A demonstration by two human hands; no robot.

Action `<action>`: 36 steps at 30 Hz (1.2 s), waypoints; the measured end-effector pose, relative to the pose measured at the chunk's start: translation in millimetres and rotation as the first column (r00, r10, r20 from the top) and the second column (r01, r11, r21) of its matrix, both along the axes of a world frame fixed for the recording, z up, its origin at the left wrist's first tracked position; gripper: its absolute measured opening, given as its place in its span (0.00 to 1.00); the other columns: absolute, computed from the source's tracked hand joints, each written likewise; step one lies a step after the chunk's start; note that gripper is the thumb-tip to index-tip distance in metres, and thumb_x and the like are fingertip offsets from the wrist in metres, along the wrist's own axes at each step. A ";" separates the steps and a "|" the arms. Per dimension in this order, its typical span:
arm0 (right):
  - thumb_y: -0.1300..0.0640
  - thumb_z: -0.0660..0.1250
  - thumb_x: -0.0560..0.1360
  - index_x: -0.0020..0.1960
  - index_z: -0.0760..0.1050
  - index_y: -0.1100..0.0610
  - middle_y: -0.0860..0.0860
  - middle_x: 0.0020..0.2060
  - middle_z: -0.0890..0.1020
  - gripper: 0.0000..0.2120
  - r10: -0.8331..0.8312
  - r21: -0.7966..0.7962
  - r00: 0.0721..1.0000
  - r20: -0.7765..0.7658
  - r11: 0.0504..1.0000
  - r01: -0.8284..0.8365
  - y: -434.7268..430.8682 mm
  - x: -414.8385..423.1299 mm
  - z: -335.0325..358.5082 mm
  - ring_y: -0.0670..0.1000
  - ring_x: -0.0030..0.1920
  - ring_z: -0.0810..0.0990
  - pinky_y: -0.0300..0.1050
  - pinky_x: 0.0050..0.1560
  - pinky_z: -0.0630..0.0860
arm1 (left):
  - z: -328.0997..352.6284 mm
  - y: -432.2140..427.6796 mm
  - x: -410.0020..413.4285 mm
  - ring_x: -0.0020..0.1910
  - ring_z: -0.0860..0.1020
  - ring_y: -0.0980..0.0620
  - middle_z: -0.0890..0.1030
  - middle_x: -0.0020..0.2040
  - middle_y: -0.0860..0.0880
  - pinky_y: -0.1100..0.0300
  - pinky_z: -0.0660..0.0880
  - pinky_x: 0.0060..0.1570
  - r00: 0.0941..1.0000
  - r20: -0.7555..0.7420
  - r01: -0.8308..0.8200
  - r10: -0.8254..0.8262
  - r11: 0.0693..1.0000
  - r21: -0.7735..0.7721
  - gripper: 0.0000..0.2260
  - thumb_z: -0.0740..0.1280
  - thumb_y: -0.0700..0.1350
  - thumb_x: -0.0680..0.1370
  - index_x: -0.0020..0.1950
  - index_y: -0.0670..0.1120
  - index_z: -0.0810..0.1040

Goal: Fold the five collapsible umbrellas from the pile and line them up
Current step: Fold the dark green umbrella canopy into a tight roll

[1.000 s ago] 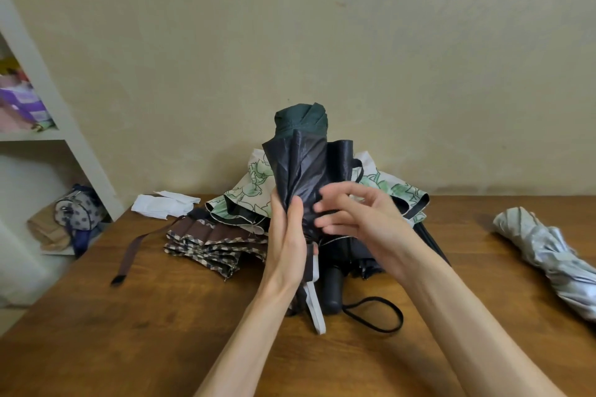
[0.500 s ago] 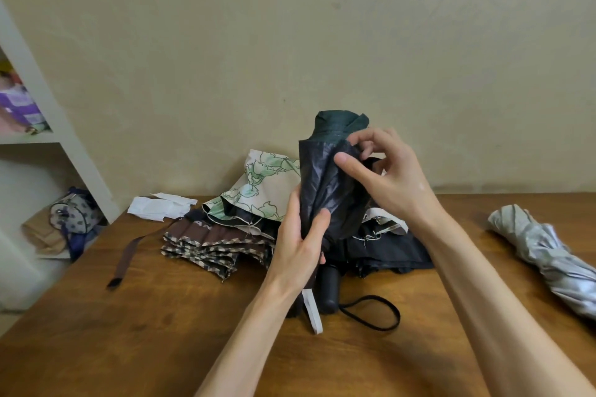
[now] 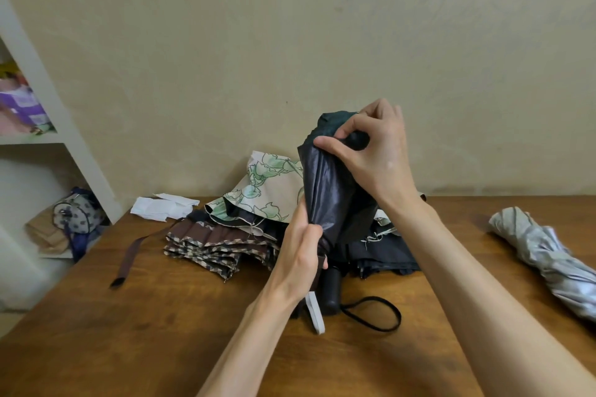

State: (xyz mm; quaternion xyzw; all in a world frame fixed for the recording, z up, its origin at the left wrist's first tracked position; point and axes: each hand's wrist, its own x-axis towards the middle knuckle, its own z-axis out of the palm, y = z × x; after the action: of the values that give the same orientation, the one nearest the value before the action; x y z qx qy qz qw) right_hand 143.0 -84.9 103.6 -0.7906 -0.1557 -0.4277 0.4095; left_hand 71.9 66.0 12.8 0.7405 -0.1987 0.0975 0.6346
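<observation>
Grips the dark umbrella [image 3: 335,190] near its lower end with the left hand [image 3: 303,251], fingers curled round the gathered cloth. Pinches the top folds with the right hand [image 3: 371,151], thumb and forefinger closed on the canopy edge. Holds it nearly upright over the wooden table [image 3: 161,332], glossy black outside, dark green at the crown, with black handle [image 3: 332,293] and wrist loop [image 3: 380,316] down on the wood. Stands just before the pile of floral umbrella [image 3: 271,187] and brown checked umbrella [image 3: 209,242]. Shows a rolled silver umbrella [image 3: 548,251] well apart at the right.

Glossy dark cloth umbrella [image 3: 332,193], wood table [image 3: 161,316]
</observation>
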 end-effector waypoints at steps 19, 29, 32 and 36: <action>0.45 0.79 0.75 0.71 0.70 0.45 0.45 0.65 0.72 0.29 0.156 0.347 0.962 -0.226 0.935 -0.070 -15.6 -37.2 -33.7 0.42 0.66 0.73 0.36 0.65 0.70 | 2.7 -2.2 3.7 0.62 0.78 0.72 0.80 0.59 0.75 0.76 0.75 0.52 0.988 -0.148 -0.066 0.040 0.983 -0.172 0.14 0.52 0.46 0.90 0.71 0.62 0.69; 0.33 0.77 0.71 0.73 0.70 0.45 0.46 0.67 0.71 0.36 -0.074 0.170 0.957 -0.280 0.978 0.125 -11.1 -23.8 -22.4 0.48 0.72 0.68 0.52 0.76 0.61 | -5.8 -0.3 9.0 0.66 0.73 0.75 0.77 0.67 0.70 0.74 0.72 0.64 0.994 -0.088 -0.072 0.064 0.994 -0.088 0.16 0.53 0.46 0.90 0.76 0.60 0.67; 0.38 0.76 0.75 0.66 0.74 0.50 0.48 0.61 0.73 0.26 -0.116 0.287 0.986 -0.117 0.947 0.145 -6.3 -45.3 -32.2 0.48 0.63 0.72 0.47 0.69 0.69 | -2.4 3.6 11.8 0.67 0.70 0.78 0.72 0.67 0.75 0.73 0.69 0.69 0.989 -0.101 -0.121 0.107 0.982 -0.142 0.16 0.54 0.46 0.90 0.74 0.64 0.64; 0.38 0.80 0.71 0.54 0.73 0.50 0.53 0.45 0.81 0.24 0.112 0.359 0.933 -0.343 0.933 0.020 9.0 -58.5 -45.1 0.45 0.39 0.78 0.41 0.43 0.77 | 3.3 8.0 12.6 0.69 0.69 0.77 0.70 0.70 0.71 0.77 0.67 0.64 0.989 -0.034 -0.145 0.142 0.976 -0.163 0.19 0.53 0.42 0.90 0.75 0.64 0.62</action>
State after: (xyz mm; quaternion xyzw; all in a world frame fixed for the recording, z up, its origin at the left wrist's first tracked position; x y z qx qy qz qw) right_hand 84.6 -75.9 58.5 -0.7637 -0.0173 -0.2880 0.5774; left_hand 84.4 74.0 16.0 0.6988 -0.1290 0.1512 0.6872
